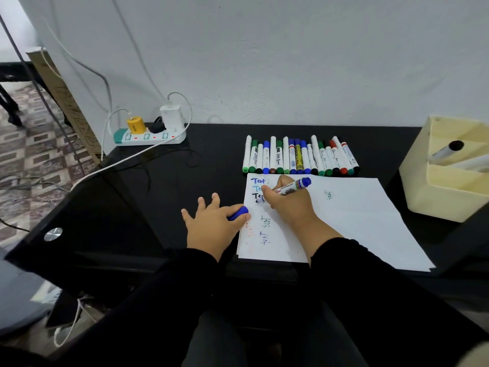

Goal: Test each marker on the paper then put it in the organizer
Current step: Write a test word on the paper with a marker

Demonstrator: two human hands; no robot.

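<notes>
**deskwatcher:** ok so what's the right hand [284, 205] doing? Looks like it's got a pen.

**inkfan22:** yep, fingers wrapped round a blue marker [292, 187], tip down on the upper left corner of the paper [352, 221], right by the "Test" words in blue, light blue and black. Blue end of the marker sticks up to the right.

**deskwatcher:** and the left hand [211, 225]?

**inkfan22:** sitting at the left edge of the paper, thumb and forefinger pinching the blue cap [238, 213], other fingers spread out over the black desk [172, 181].

**deskwatcher:** rest of the pens?

**inkfan22:** row of markers [299, 157] lying side by side just behind the paper, caps in green, blue, black, red. The cream organizer [447, 186] is off to the right, near the paper's edge, with a couple of markers [447, 152] already leaning inside.

**deskwatcher:** that thing back left?

**inkfan22:** power strip [149, 136] with a white charger and a yellow plug, by the wall.
</notes>
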